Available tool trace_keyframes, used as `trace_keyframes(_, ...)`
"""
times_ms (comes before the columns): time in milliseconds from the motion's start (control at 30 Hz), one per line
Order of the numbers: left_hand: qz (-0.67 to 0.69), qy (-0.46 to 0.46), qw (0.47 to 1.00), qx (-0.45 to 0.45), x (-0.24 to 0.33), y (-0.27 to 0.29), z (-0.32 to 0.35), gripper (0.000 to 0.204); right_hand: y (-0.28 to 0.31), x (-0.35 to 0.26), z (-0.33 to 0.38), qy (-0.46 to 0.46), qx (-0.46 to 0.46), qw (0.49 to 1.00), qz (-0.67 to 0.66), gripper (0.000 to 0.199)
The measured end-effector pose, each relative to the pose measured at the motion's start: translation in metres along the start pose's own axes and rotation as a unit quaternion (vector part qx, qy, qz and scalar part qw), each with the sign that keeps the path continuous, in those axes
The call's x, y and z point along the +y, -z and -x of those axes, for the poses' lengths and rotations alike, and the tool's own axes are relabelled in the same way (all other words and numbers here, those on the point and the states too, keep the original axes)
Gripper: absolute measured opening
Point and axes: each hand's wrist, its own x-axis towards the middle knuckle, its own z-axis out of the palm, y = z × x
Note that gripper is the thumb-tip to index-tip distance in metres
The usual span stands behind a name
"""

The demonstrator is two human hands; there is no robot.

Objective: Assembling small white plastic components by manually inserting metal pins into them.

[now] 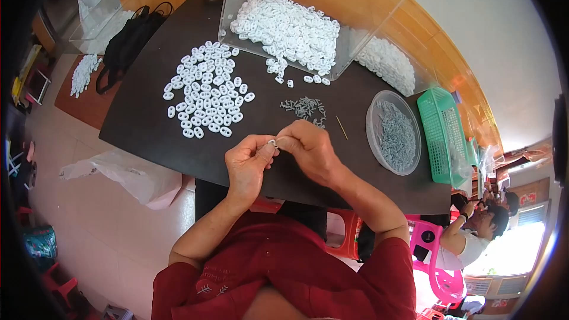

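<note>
My left hand (244,161) pinches a small white oval piece (272,142) between thumb and fingers, above the near edge of the dark table (195,163). The thumb and fingers of my right hand (312,147) are closed right beside that piece. What the right fingertips hold, if anything, is hidden. Left of my hands lies a spread of white oval pieces (208,99), each with two holes. Just beyond my right hand is a small heap of grey pin-like parts (306,108). A thin yellowish stick (342,127) rests to its right.
A large clear bin (379,1) of white pieces stands at the table's far side. To the right are a round tub (368,130) of grey parts and a green basket (437,142). A black bag (131,41) is at the far left; another person (474,234) sits at right.
</note>
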Motion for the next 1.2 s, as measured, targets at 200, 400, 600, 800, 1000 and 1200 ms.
trace_keyframes(200,0.023,0.01,1.0,0.01,0.003,0.002,-0.002,0.014,0.044,0.061,-0.044,-0.068,0.082,0.99,0.089,0.013)
trace_keyframes(400,0.035,0.002,0.999,0.01,0.001,0.002,-0.003,0.016,0.04,0.112,-0.073,0.004,0.086,0.934,0.346,0.016)
trace_keyframes(600,0.033,0.008,0.999,-0.006,-0.001,0.007,-0.004,0.018,0.034,0.116,-0.081,0.023,0.046,0.911,0.409,0.01)
trace_keyframes(800,0.046,-0.002,0.999,0.006,0.001,0.003,-0.006,0.017,0.035,0.097,-0.071,0.052,0.048,0.937,0.341,0.01)
trace_keyframes(1000,0.056,0.034,0.998,0.011,0.01,0.006,-0.003,0.016,0.03,0.03,-0.04,-0.183,-0.002,0.968,-0.172,0.012)
trace_keyframes(1200,0.064,0.03,0.997,-0.009,0.021,-0.001,0.005,0.015,0.025,0.013,-0.015,-0.259,-0.003,0.909,-0.327,0.015)
